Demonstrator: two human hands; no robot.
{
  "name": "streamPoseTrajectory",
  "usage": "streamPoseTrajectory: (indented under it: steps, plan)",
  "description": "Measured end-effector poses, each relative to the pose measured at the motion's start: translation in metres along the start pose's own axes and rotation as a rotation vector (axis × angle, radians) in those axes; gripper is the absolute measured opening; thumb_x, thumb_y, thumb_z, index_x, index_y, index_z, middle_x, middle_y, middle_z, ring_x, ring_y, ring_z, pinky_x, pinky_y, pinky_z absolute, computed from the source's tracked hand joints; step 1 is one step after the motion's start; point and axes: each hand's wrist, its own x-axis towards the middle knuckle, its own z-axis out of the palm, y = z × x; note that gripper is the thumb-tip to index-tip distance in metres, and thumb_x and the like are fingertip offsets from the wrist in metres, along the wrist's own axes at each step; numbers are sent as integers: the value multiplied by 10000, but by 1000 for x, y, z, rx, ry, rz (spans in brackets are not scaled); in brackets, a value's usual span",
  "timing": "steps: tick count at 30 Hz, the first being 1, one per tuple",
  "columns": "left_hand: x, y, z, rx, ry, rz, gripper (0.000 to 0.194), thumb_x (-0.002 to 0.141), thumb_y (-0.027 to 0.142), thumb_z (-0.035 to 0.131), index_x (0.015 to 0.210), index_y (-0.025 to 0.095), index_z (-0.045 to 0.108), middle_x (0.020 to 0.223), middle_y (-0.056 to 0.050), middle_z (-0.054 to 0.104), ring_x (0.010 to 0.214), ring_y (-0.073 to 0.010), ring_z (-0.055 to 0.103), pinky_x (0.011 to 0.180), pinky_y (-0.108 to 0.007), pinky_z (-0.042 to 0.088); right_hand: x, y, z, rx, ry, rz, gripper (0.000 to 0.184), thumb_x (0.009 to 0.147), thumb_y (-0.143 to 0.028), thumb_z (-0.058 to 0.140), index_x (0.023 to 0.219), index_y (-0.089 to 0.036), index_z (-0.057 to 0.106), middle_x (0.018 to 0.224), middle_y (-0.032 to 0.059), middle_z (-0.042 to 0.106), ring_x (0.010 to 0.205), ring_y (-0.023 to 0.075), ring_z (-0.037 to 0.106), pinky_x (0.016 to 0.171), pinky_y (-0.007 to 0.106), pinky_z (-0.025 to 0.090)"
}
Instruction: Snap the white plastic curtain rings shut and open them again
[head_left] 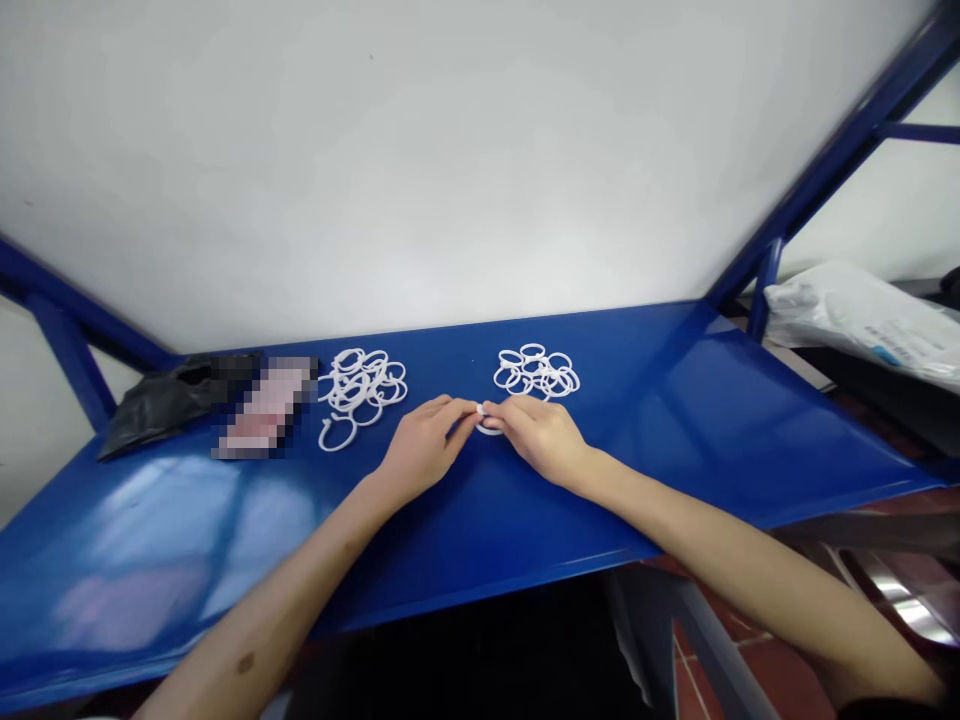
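Note:
A white plastic curtain ring [489, 431] is pinched between my two hands over the middle of the shelf. My left hand [426, 442] grips it from the left with thumb and fingertips, and my right hand [541, 435] from the right. The fingers cover much of the ring, so I cannot tell whether its clasp is fastened. Beyond my left hand lies a heap of similar white rings [360, 385]; the nearest ring [337, 434] has a gap at its top. Just past my right hand is another pile of white rings [536, 372], which look closed.
The blue shelf [480, 540] backs onto a pale wall [450, 170]. On the left lie a black plastic bag [169, 405] and a pixelated flat object [266, 408]. Blue metal posts [765, 285] frame the sides. A clear plastic package [862, 315] sits off to the right.

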Motion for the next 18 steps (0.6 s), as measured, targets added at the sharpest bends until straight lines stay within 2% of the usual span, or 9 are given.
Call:
streamPoseTrajectory:
  steps: [4,6,8,11,13,18]
  plan:
    - [5,-8,-9,19,16,-62,213,1027,323,492,1082,200,656,950,-37,750,887,-190,678,827,-322,535,12,12,-17,165,58,24,283,1050,-219,457,1233,-197,672,995,74,756,876,176,667,794,308,557]
    - [6,-19,-13,140,8,-111,234,1017,328,504,1118,184,659,1014,-66,752,959,-229,665,908,-377,516,15,31,-27,160,178,181,268,1021,-264,538,1246,-223,678,1009,77,756,881,188,670,790,321,563]
    - [6,-31,-19,309,-40,-179,259,1005,324,503,1118,162,670,1077,-110,733,1051,-285,632,969,-437,481,15,57,-35,138,293,375,216,981,-303,615,1149,-229,728,1003,76,760,879,196,673,803,336,561]
    - [3,-46,-28,505,-150,-257,292,975,330,510,1096,132,687,1124,-168,685,1128,-359,571,962,-490,456,11,99,-37,117,250,512,124,916,-277,681,993,-236,769,930,54,769,841,209,653,795,369,547]
    - [0,-52,-31,577,-201,-278,303,957,350,516,1056,128,697,1100,-188,667,1114,-380,561,923,-501,461,6,121,-33,137,182,549,74,875,-260,708,899,-230,771,930,52,766,833,211,636,804,388,535]
    - [-6,-58,-32,661,-246,-223,243,919,316,529,937,143,699,1010,-187,667,1060,-385,575,848,-484,472,0,143,-18,256,87,604,108,842,-296,724,895,-222,781,1000,75,715,862,196,639,815,388,537]
